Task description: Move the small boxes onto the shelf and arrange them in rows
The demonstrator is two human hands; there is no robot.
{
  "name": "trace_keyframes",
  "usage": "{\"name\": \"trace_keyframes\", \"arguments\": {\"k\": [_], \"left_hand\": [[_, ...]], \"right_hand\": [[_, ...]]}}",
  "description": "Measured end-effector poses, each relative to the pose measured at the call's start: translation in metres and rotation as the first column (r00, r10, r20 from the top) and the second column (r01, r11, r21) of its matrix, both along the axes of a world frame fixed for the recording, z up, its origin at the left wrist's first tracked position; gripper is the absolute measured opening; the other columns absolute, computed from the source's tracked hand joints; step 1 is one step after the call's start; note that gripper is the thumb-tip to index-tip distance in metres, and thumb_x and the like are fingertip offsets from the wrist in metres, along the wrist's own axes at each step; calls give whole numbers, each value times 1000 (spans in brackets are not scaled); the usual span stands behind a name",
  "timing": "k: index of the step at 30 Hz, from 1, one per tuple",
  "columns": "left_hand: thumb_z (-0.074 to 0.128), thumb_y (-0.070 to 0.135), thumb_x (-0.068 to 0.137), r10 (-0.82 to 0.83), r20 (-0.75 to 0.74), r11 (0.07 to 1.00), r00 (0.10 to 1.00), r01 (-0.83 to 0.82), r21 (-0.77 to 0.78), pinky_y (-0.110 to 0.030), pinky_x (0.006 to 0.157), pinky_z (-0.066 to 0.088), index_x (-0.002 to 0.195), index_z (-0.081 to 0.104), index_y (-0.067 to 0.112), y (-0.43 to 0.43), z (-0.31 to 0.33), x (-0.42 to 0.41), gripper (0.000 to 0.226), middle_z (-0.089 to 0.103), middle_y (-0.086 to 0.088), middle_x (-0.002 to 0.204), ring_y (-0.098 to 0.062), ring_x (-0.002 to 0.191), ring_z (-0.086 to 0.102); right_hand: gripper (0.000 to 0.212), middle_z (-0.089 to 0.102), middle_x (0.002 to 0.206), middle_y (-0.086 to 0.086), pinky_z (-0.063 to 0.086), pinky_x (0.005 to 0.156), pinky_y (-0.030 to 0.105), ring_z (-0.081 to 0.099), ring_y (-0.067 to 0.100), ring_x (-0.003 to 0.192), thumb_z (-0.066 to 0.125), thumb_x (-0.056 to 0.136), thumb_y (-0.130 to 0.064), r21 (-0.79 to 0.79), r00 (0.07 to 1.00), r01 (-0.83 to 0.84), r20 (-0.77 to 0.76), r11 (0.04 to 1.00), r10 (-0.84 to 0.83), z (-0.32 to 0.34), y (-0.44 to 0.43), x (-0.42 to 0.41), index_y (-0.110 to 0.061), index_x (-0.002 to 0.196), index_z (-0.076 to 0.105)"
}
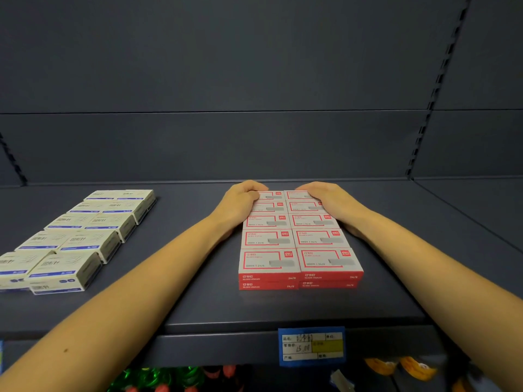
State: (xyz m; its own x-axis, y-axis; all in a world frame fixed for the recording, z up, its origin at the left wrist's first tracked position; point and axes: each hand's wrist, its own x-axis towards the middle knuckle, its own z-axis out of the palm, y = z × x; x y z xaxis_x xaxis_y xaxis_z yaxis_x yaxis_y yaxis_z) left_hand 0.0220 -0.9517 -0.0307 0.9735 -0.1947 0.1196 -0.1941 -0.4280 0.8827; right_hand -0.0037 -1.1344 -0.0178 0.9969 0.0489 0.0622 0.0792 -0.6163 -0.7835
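I press my left hand (pixel 240 202) and right hand (pixel 329 200) inward against the far end of the red staple boxes (pixel 300 241), palms flat on the block's sides, fingers curled over the rearmost boxes, gripping nothing. To square them well, I judge I should squeeze evenly from both sides and keep the columns parallel to the shelf (pixel 215 304) front edge. The boxes sit mid-shelf, two columns, five deep, two layers high, white tops with red borders. Blue-and-white boxes (pixel 82 236) lie toward the left edge.
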Motion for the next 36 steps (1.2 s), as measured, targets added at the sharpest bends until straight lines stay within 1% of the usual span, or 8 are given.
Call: {"name": "trace_keyframes", "arguments": {"k": [4,8,12,16,18,21,27,36], "left_hand": [[36,18,98,2,-4,1000,1000,-2,14,-10,51,44,101,56,19,0,1,-3,21,62,6,95,-6,74,61],[33,17,98,-1,-4,1000,1000,1,-17,-16,65,46,114,55,17,-2,3,-10,27,61,0,114,-7,82,59],[27,29,99,-6,-98,988,995,-10,-157,-22,79,44,104,53,23,1,6,-24,27,59,9,104,-11,97,55],[27,41,98,-82,-305,920,949,-45,-389,-21,49,53,97,59,14,6,-1,-43,42,74,2,71,-14,62,71],[28,44,97,-117,-346,877,931,-67,-477,-29,54,57,100,61,13,3,-3,-51,46,75,-4,77,-20,65,72],[29,47,97,-125,-376,843,918,-101,-528,-31,51,59,85,61,16,-1,-5,-52,46,74,-3,66,-20,58,71],[22,44,98,-54,-285,859,957,-101,-502,-18,33,46,70,48,23,-7,-5,-54,44,60,15,38,-5,39,62],[20,50,97,-55,-216,866,975,-61,-496,-14,45,52,68,55,26,-2,2,-65,51,59,21,51,3,45,63]], "right_hand": [[40,67,103,14,42,69,27,64,29,91,33,97,-26,1,1000,10,-2,1000,-10,0,1,-5,0,106,62],[36,63,85,15,38,63,26,57,22,66,33,98,-31,42,999,38,-25,998,-37,0,2,-5,-4,89,56],[37,64,62,-5,43,76,30,60,11,64,33,98,-43,376,982,170,-138,911,-126,-8,-5,-12,-16,89,55],[48,65,110,-10,49,74,19,66,7,91,29,98,-46,619,982,174,-164,765,-91,-19,-10,-30,-16,131,47],[42,70,73,-15,54,54,16,68,2,60,27,97,-48,600,982,164,-177,783,-70,-22,-9,-36,-21,100,60],[46,67,51,-13,55,76,34,69,13,65,27,95,-54,603,973,202,-217,772,-85,-19,-2,-39,-28,69,54],[46,71,60,-4,52,63,31,68,17,57,29,94,-56,614,962,228,-262,756,-77,-20,-3,-37,-28,71,57],[44,66,50,-17,50,59,26,68,4,54,27,95,-55,611,987,125,-155,782,-36,-15,-1,-48,-28,71,53]]}}
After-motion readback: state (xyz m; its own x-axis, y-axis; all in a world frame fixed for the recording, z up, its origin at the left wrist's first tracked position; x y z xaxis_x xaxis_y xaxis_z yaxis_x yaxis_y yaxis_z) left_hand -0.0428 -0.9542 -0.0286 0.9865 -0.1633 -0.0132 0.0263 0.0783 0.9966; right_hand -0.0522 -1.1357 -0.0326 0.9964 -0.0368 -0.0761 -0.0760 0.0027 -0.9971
